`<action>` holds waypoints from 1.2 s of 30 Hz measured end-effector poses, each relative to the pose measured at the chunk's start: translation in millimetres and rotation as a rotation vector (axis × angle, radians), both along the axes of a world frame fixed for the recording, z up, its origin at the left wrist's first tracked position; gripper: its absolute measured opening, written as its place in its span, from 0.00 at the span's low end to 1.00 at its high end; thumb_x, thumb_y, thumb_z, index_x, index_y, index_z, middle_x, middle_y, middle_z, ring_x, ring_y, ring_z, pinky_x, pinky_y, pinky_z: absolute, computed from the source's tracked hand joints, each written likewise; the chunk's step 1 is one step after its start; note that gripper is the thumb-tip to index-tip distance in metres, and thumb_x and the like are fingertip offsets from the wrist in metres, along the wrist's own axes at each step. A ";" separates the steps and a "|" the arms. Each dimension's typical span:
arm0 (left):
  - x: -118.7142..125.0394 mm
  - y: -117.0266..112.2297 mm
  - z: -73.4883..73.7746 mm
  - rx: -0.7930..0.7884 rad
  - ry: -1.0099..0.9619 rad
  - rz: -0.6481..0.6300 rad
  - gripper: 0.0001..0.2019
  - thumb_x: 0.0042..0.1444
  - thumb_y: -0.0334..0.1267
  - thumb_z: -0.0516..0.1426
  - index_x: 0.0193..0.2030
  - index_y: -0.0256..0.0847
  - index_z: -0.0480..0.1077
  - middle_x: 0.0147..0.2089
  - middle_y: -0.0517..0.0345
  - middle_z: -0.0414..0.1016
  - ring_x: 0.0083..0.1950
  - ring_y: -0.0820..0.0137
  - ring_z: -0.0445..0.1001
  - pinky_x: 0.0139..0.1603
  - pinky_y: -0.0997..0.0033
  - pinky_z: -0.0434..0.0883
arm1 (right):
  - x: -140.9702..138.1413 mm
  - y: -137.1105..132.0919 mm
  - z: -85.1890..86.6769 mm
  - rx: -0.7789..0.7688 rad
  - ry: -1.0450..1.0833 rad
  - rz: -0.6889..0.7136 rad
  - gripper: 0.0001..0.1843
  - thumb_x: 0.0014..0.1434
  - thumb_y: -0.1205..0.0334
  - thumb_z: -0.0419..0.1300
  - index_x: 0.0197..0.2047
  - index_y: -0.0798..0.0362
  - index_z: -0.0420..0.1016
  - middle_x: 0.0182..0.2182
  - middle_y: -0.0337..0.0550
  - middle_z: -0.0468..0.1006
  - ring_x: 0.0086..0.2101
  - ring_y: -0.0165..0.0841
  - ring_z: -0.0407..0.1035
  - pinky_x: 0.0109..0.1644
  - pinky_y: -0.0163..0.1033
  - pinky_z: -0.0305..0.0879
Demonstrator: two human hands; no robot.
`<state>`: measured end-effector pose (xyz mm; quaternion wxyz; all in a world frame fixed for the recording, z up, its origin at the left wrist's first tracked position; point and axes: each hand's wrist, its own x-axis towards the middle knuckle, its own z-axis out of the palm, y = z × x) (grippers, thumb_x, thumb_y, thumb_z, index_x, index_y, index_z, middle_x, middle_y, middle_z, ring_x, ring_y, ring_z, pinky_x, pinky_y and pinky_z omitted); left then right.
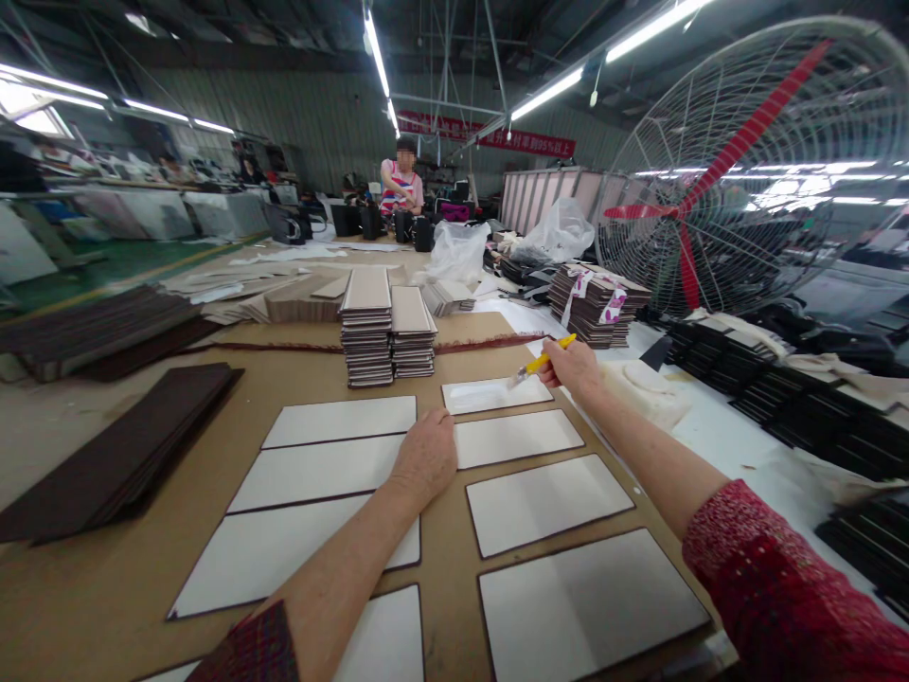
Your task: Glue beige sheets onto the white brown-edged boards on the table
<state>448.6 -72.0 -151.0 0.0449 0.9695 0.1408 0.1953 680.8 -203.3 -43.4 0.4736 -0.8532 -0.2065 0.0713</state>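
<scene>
My right hand (570,367) grips a paintbrush (556,352) with a yellow handle. Its bristles touch the farthest white panel (472,394) in the right column, where a wet-looking white smear shows. My left hand (430,450) rests between the two columns of panels, fingers curled, fingertips by the near left corner of that panel; what they hold, if anything, is hidden. Nearer in the right column lie a second panel (522,438), a third panel (550,502) and a larger panel (589,606), all dark-edged. White panels (305,549) on the left lie partly under my left forearm.
Behind the panels stand two stacks of boards (367,332) (412,332). Dark brown sheets (120,445) lie at left on the brown tabletop (270,379). A tied stack (597,308), black bundles (767,388) and a large fan (688,208) are at right. Another person (402,185) works farther back.
</scene>
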 end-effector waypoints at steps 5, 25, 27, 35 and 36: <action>0.7 0.1 0.5 -0.019 0.007 0.013 0.14 0.58 0.23 0.49 0.44 0.31 0.73 0.46 0.44 0.73 0.51 0.61 0.69 0.58 0.63 0.66 | -28.9 39.7 -14.8 0.157 0.154 0.090 0.16 0.66 0.56 0.52 0.34 0.57 0.73 0.23 0.44 0.79 0.19 0.30 0.73 0.22 0.31 0.71; -1.8 -2.3 4.1 -0.046 -0.014 0.025 0.15 0.60 0.24 0.49 0.47 0.31 0.74 0.48 0.43 0.74 0.51 0.60 0.70 0.57 0.62 0.67 | -38.4 72.1 -27.7 0.056 0.105 0.159 0.18 0.68 0.53 0.55 0.32 0.57 0.73 0.23 0.40 0.77 0.21 0.28 0.72 0.24 0.31 0.70; -2.2 -2.7 4.7 -0.044 -0.018 0.026 0.14 0.60 0.25 0.49 0.46 0.31 0.74 0.48 0.44 0.74 0.51 0.60 0.70 0.58 0.63 0.67 | -36.9 71.0 -27.1 0.011 0.087 0.154 0.18 0.67 0.52 0.57 0.33 0.57 0.74 0.23 0.38 0.76 0.21 0.27 0.71 0.26 0.33 0.71; -0.8 -2.0 3.7 -0.047 -0.022 0.016 0.13 0.59 0.24 0.49 0.43 0.33 0.74 0.46 0.44 0.74 0.52 0.61 0.69 0.59 0.63 0.66 | -12.7 58.7 -12.4 -0.083 -0.067 0.076 0.16 0.66 0.57 0.55 0.30 0.56 0.74 0.20 0.40 0.75 0.20 0.30 0.70 0.27 0.34 0.69; -0.8 -1.8 3.8 -0.045 -0.020 0.012 0.13 0.59 0.24 0.49 0.43 0.33 0.74 0.47 0.44 0.74 0.52 0.61 0.69 0.59 0.63 0.66 | -14.1 61.4 -15.3 -0.084 -0.066 0.087 0.17 0.67 0.56 0.55 0.31 0.57 0.75 0.21 0.40 0.76 0.20 0.29 0.70 0.27 0.34 0.69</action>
